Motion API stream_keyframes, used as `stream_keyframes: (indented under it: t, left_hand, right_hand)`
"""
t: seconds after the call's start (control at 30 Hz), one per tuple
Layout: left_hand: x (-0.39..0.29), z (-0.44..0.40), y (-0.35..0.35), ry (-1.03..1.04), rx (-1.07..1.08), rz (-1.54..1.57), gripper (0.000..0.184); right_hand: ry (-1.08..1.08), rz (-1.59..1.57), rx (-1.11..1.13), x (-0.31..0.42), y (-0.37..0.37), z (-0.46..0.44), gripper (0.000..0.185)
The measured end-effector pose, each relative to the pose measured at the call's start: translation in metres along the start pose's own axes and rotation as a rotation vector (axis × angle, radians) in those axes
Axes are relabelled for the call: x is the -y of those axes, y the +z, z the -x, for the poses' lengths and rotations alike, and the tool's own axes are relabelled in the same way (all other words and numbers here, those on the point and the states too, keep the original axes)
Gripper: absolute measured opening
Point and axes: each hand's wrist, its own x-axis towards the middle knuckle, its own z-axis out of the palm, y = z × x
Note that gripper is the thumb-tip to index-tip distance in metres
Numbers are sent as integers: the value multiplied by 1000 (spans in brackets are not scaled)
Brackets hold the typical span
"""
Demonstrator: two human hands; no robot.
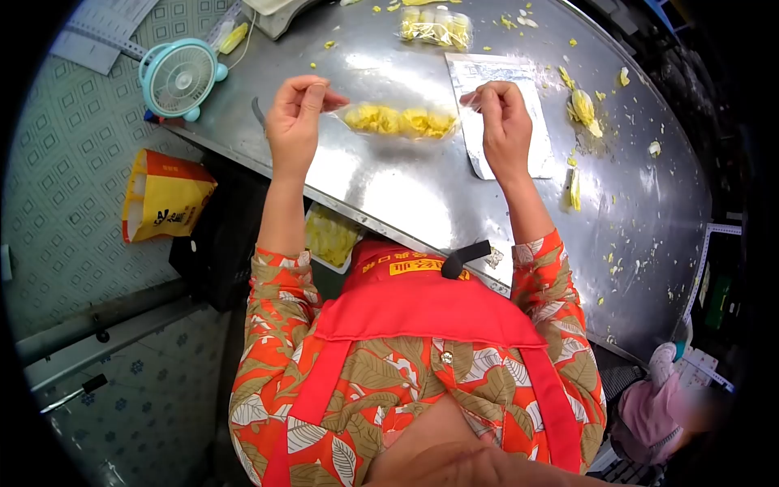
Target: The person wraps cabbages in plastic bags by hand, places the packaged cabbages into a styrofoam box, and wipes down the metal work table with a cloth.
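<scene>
A clear plastic bag (400, 122) holding yellow leafy vegetables, which look like cabbage hearts, stretches sideways between my hands above the metal table (389, 183). My left hand (297, 118) pinches its left end between thumb and fingers. The other end is gripped by my right hand (505, 122), fingers closed. Behind the right hand lies a flat silvery-white pouch or sheet (487, 73). Farther back on the table rests another clear bag of yellow vegetables (438, 28).
Loose cabbage pieces (583, 112) and scraps lie scattered on the right. A light-blue fan (180, 79) stands at the left edge. Below it are a yellow-red bag (170, 199) and a tub of yellow leaves (329, 235). Another person (653, 406) is at lower right.
</scene>
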Motion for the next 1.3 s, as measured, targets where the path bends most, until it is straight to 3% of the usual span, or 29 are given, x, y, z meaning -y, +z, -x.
stream_keyframes:
  t: [0.03, 0.1, 0.17, 0.27, 0.5, 0.6, 0.77, 0.93, 1.17, 1.3]
  left_hand:
    - [4, -2, -1, -3, -3, 2, 14]
    - [17, -4, -4, -68, 1, 123, 14]
    - [44, 5, -6, -109, -3, 75, 14]
    - [51, -3, -1, -178, -41, 23, 15]
    - [52, -31, 10, -123, -84, -21, 16]
    - [47, -40, 11, -110, -94, -19, 17]
    - [40, -22, 15, -94, -146, -40, 17]
    - [68, 67, 13, -484, -122, -43, 15]
    - [80, 83, 15, -470, -31, -77, 16]
    - [81, 80, 17, -650, -138, -12, 15]
  right_hand:
    - [-126, -11, -32, 2, 0, 0, 12]
    - [-12, 281, 70, -19, -3, -8, 15]
    - [134, 78, 72, -60, 1, -3, 17]
    - [163, 7, 43, -53, 7, -13, 17]
    - [97, 106, -22, -59, 17, -42, 17]
    - [69, -52, -84, -58, 20, -52, 17]
    - [81, -45, -86, -44, 15, -37, 17]
    - [298, 38, 27, -85, -6, 53, 17]
    - [487, -41, -18, -89, -2, 81, 20]
    - [522, 21, 11, -88, 4, 69, 25]
